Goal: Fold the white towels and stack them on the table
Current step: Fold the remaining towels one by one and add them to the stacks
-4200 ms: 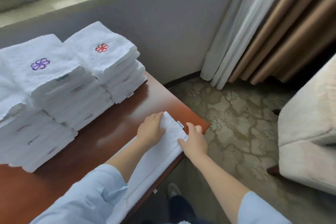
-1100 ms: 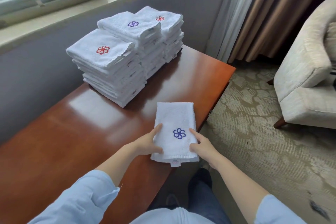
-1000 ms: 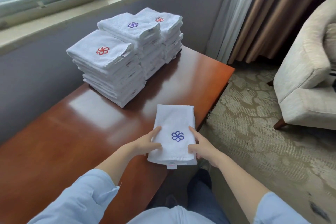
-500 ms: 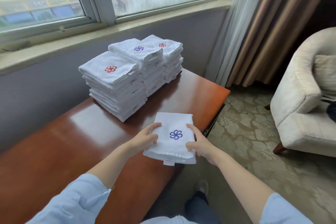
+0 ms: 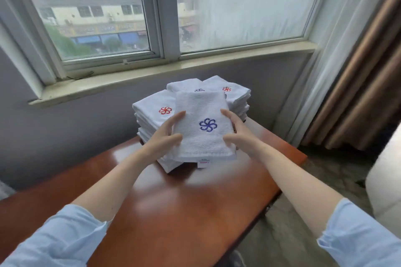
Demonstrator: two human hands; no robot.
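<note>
A folded white towel (image 5: 201,138) with a blue flower emblem is held in the air above the brown table (image 5: 178,212). My left hand (image 5: 165,136) grips its left edge and my right hand (image 5: 238,134) grips its right edge, thumbs on top. Behind it stand three stacks of folded white towels: the left stack (image 5: 152,110) shows a red flower, the middle stack (image 5: 184,85) is mostly hidden by the held towel, and the right stack (image 5: 236,93) shows a red flower. The held towel hangs in front of the stacks.
A window sill (image 5: 152,73) and grey wall run behind the stacks. White and brown curtains (image 5: 347,71) hang at the right. A pale armchair (image 5: 386,180) stands at the right edge, on patterned carpet (image 5: 325,169).
Both hands have lifted the blue-flower towel off the table's near edge and carried it forward toward the stacks. The view has tilted up toward the window.
</note>
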